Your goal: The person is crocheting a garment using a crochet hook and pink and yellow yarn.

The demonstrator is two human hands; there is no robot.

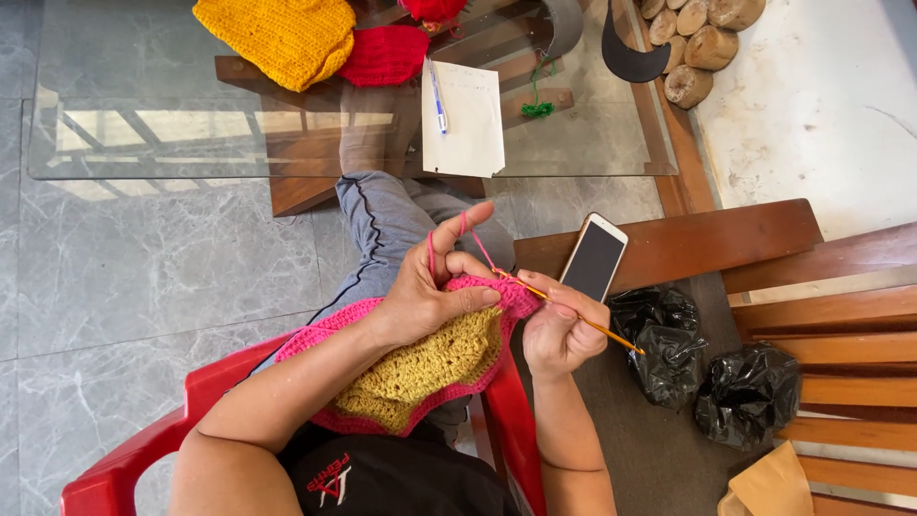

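My left hand (435,287) grips the top edge of a crochet piece (430,368) with a mustard-yellow centre and a pink border, which lies across my lap. Pink yarn (464,229) runs over its raised index finger. To the right of it, my right hand (562,330) pinches a thin orange crochet hook (611,336), whose tip meets the pink edge next to my left thumb.
I sit on a red plastic chair (205,387). A smartphone (593,257) lies on a wooden armrest, with two black plastic bags (707,368) beside it. A glass table (143,105) ahead carries yellow and red knitted pieces (287,38), a paper with a pen (463,119) and green yarn.
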